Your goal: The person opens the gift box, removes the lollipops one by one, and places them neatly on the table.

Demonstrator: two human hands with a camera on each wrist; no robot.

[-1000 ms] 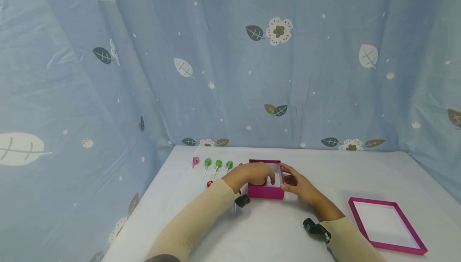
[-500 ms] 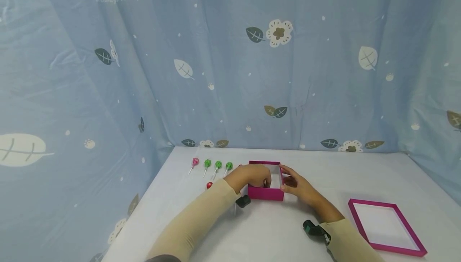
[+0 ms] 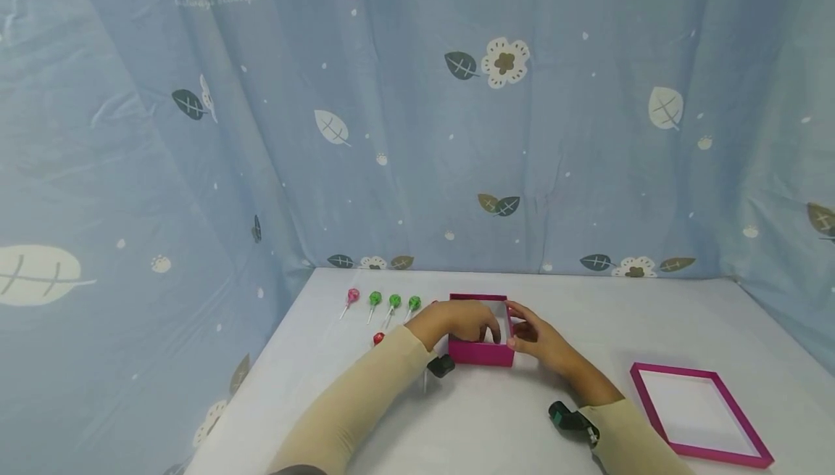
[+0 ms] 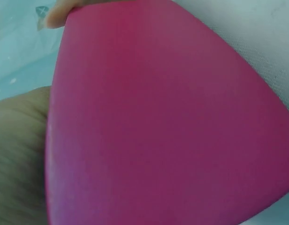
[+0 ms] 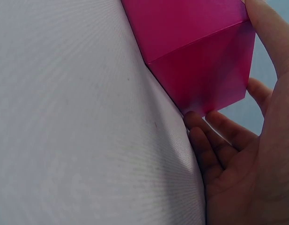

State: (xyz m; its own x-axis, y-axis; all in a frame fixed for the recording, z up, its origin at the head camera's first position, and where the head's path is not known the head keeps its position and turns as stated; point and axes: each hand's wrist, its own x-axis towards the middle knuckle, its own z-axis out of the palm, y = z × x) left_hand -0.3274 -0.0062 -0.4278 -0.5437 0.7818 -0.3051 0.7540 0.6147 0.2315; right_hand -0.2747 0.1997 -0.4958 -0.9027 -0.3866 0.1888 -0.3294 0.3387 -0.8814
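Note:
In the head view, an open magenta box (image 3: 480, 354) with a white inside stands on the table. My left hand (image 3: 466, 320) reaches over its left wall, fingers bent down inside; whether they hold anything is hidden. The box's magenta outer wall (image 4: 158, 117) fills most of the left wrist view. My right hand (image 3: 548, 342) grips the box's right side, thumb near the front corner and fingers toward the back. In the right wrist view, its fingertips (image 5: 214, 117) touch the magenta side wall.
Left of the box lie a pink lollipop (image 3: 353, 295), several green lollipops (image 3: 394, 302) and a red lollipop (image 3: 378, 339); the left arm hides part of this area. A magenta-rimmed lid (image 3: 701, 413) lies inside up at the right. A blue patterned curtain (image 3: 417, 134) hangs behind the table.
The left hand's fingers drew back leftward inside the box, then reached right and down again. The right hand stays on the box, and the lollipops and lid stay put.

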